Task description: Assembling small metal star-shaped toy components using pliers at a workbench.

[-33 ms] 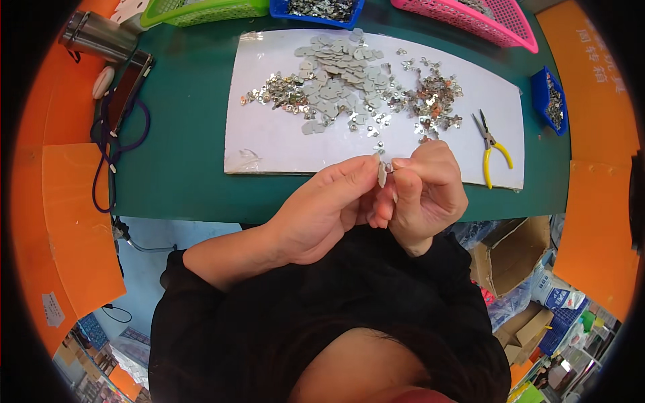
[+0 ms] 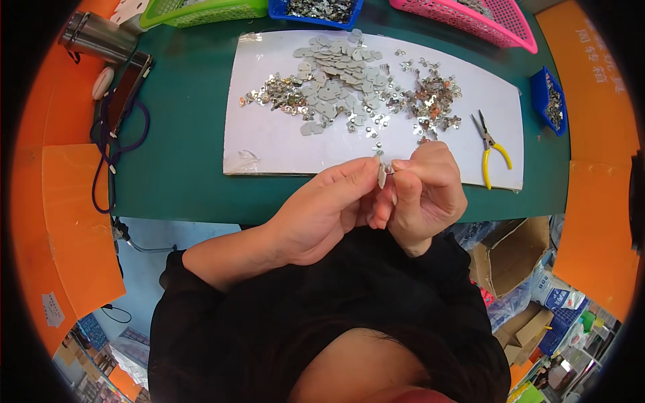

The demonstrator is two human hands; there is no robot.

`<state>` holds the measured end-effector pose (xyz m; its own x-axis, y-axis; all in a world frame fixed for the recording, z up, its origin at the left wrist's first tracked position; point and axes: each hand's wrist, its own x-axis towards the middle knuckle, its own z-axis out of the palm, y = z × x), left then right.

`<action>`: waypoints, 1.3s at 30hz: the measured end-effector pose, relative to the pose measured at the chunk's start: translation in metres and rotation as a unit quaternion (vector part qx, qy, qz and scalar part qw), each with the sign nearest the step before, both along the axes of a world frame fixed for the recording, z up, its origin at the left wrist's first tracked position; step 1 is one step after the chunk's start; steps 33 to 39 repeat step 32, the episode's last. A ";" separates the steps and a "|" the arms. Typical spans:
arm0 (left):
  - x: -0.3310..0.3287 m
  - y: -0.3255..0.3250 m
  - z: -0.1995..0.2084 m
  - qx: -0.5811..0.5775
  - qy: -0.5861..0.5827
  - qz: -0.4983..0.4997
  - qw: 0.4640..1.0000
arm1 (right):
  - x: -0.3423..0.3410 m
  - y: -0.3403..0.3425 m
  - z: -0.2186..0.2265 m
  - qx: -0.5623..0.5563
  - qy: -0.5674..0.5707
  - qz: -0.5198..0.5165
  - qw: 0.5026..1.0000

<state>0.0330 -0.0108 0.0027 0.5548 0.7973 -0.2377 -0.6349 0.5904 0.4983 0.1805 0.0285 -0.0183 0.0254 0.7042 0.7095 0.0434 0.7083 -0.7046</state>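
Note:
My left hand (image 2: 330, 205) pinches a small flat grey plate (image 2: 382, 176) between thumb and fingertips, just in front of the white board (image 2: 282, 156). Close against it, my right hand (image 2: 430, 191) is closed at thumb and forefinger on a tiny shiny metal piece (image 2: 389, 169). The two pieces meet or nearly meet; fingertips hide the exact contact. Beyond my hands lies a heap of grey plates (image 2: 336, 74). Small metal clips (image 2: 437, 101) are piled to its right, and little metal parts (image 2: 282, 93) to its left.
Yellow-handled pliers (image 2: 494, 151) lie on the board's right side. Blue trays (image 2: 551, 104), a green basket (image 2: 201, 15) and a pink basket (image 2: 470, 23) stand around the green table (image 2: 181, 181). At the left are a steel flask (image 2: 101, 37) and a dark strap (image 2: 101, 161).

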 end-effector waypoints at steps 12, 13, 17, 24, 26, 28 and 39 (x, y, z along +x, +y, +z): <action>0.004 0.007 -0.012 0.102 0.184 0.214 0.954 | 0.001 -0.002 0.010 0.026 -0.213 -0.051 0.975; 0.004 0.007 -0.013 0.154 0.207 0.267 0.929 | -0.002 -0.004 0.010 -0.008 -0.191 -0.033 0.981; 0.000 0.002 -0.012 0.235 0.305 0.313 0.868 | -0.006 -0.009 0.012 -0.149 -0.094 0.037 0.984; -0.022 0.008 -0.017 0.464 0.523 0.325 0.637 | -0.005 -0.010 0.012 -0.285 0.031 0.099 0.953; -0.026 0.008 -0.019 0.468 0.529 0.319 0.632 | -0.003 -0.008 0.012 -0.263 -0.006 0.133 0.956; -0.031 0.009 -0.018 0.515 0.566 0.308 0.565 | 0.001 -0.005 0.004 -0.211 -0.045 0.127 0.968; -0.032 0.005 -0.020 0.531 0.580 0.308 0.536 | 0.002 -0.005 0.001 -0.134 -0.098 0.117 0.979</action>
